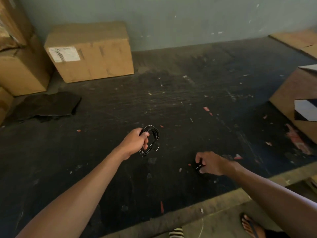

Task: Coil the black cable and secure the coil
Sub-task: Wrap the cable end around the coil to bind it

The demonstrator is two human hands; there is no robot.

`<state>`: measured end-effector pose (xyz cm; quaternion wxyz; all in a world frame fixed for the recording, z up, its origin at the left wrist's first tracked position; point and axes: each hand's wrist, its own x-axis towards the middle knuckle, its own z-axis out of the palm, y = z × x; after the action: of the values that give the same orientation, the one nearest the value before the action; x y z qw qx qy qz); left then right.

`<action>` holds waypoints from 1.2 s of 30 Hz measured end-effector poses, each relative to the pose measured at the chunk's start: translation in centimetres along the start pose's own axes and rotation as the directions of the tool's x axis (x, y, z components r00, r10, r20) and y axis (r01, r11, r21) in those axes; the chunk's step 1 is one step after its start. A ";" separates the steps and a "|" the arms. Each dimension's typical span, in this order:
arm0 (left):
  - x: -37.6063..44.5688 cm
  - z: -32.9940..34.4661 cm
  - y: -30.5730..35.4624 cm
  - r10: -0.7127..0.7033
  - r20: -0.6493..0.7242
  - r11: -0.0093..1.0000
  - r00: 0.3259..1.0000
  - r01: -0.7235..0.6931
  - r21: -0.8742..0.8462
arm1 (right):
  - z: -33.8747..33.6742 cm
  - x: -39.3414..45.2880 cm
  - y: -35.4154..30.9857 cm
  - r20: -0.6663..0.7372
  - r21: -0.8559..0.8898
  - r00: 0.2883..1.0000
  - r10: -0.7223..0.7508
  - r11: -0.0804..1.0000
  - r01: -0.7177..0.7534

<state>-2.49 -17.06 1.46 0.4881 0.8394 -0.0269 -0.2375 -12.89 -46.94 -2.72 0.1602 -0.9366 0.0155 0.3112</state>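
Over dark mat (171, 103) | left hand (135, 141) fingers grip coiled black cable (152, 134) | right hand (212, 164) pinches small black piece (199, 167)

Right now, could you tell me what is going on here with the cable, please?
A person is working over a dark, scuffed work surface. Their left hand grips a coiled black cable, the loops already gathered into a bundle held just above the surface. Their right hand pinches a small black item; it is too small to identify. Nothing is wrapped round the coil yet. Cardboard boxes stand behind.
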 end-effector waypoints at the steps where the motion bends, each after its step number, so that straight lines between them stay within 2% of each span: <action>1: -0.1 0.2 0.1 -0.012 0.014 1.000 1.000 0.012 -0.017 | 0.4 -0.1 0.2 -0.012 0.004 1.000 -0.004 1.000 0.004; 7: -0.7 0.9 0.1 -0.089 0.077 0.993 0.993 0.095 -0.070 | 0.6 -0.4 -0.2 -0.017 0.032 0.998 -0.060 0.998 0.061; 9: -1.0 0.8 0.4 -0.118 0.099 0.987 0.988 0.127 -0.099 | -0.5 -0.4 -1.4 -0.040 0.101 0.994 -0.102 0.989 0.105; 14: -2.1 0.8 1.5 -0.117 0.176 0.961 0.977 0.156 -0.227 | -4.1 -0.4 -7.6 -0.295 0.314 0.921 -0.255 0.884 0.346; 17: -2.9 0.5 2.6 -0.059 0.194 0.967 0.979 0.104 -0.233 | -6.0 -0.3 -11.1 -0.403 0.345 0.855 -0.326 0.812 0.472; 24: -4.0 -1.0 4.4 0.046 0.151 0.927 0.988 0.013 -0.375 | -8.7 0.2 -14.5 -0.536 0.232 0.741 -0.405 0.773 0.590; 27: -3.9 -1.5 4.3 0.053 0.086 0.938 0.995 -0.020 -0.347 | -9.1 0.2 -15.1 -0.578 0.196 0.702 -0.416 0.764 0.614; 31: -3.6 -1.6 4.3 0.033 0.021 0.935 0.999 -0.024 -0.354 | -8.7 0.4 -16.0 -0.632 0.054 0.629 -0.453 0.784 0.619; 34: -3.7 -1.7 4.5 -0.003 0.054 0.897 0.999 0.027 -0.441 | -8.3 0.6 -16.2 -0.637 0.044 0.612 -0.469 0.770 0.637; 36: -3.9 -1.8 4.7 -0.017 0.062 0.884 0.998 0.044 -0.466 | -8.3 0.7 -16.2 -0.623 0.071 0.627 -0.468 0.764 0.641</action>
<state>-4.32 -17.00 7.53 0.6710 0.6906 0.0307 -0.2679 -5.44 -34.08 7.82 0.3701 -0.9087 -0.1849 -0.0556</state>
